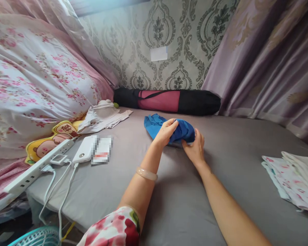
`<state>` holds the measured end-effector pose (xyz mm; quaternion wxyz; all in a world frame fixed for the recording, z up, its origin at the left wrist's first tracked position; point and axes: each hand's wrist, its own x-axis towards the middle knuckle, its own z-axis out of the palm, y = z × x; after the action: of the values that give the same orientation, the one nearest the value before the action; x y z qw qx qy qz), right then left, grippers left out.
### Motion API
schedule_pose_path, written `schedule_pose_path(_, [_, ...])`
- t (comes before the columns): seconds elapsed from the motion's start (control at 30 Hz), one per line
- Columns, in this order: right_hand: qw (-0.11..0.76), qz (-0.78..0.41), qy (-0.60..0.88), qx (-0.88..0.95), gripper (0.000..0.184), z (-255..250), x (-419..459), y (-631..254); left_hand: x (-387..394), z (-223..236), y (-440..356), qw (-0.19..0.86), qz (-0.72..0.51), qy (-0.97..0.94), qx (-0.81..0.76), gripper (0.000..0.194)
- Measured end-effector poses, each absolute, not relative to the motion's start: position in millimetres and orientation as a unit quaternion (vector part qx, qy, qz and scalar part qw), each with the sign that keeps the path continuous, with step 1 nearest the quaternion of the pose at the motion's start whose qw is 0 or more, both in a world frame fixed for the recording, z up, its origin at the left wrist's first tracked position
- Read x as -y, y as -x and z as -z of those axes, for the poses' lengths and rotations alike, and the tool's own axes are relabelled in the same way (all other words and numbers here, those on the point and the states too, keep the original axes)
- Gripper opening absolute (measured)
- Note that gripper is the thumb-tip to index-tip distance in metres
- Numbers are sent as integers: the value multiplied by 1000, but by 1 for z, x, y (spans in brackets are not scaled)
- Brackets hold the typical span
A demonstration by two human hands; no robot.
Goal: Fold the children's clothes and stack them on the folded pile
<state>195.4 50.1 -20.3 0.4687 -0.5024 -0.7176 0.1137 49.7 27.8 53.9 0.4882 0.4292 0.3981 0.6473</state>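
Observation:
A bunched piece of blue cloth [154, 125], its exact kind hidden by the folds, is between my hands over the grey sheet. My left hand [166, 131] pinches its upper middle, thumb and fingers closed on the fabric. At the cloth's right end, my right hand [195, 147] grips the lower edge between thumb and fingers. Part of the cloth hangs out to the left past my left hand. A pale bangle [146, 174] circles my left forearm.
A rolled black and pink bag [159, 101] lies along the wall. Crumpled white clothing [102, 116], a power strip [41, 165] and a white power bank [86, 149] with cables are at left. Folded printed cloths [292, 181] lie at right; a teal basket [36, 235] stands below the left edge.

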Motion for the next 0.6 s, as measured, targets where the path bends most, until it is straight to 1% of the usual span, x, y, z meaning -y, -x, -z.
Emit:
schedule_pose_path(0.07, [458, -114, 517, 715, 76, 16, -52, -203, -18, -65, -50, 506, -626, -457, -379, 31])
schedule_pose_path(0.1, [446, -125, 515, 721, 70, 15, -53, -207, -13, -70, -48, 508, -619, -468, -374, 31])
schedule_pose_path(0.2, [418, -189, 485, 745, 37, 9, -58, -215, -5, -77, -38, 487, -621, -483, -380, 31])
schedule_pose_path(0.23, [417, -216, 478, 742, 29, 6, -59, -217, -5, -77, -34, 474, -628, -479, -389, 30])
schedule_pose_path(0.27, [419, -243, 477, 733, 25, 2, -61, -220, -5, -75, -30, 459, -636, -472, -404, 30])
schedule_pose_path(0.37, [440, -321, 487, 683, 28, -16, -62, -230, -8, -68, -17, 416, -642, -444, -467, 27])
schedule_pose_path(0.43, [470, -372, 476, 643, 27, -35, -59, -239, -8, -65, -12, 408, -635, -437, -490, 25])
schedule_pose_path(0.5, [501, -425, 444, 609, 23, -57, -52, -249, -5, -66, -10, 423, -632, -446, -472, 23])
schedule_pose_path(0.6, [514, -466, 400, 599, 21, -90, -37, -266, 0, -72, -14, 469, -625, -472, -410, 28])
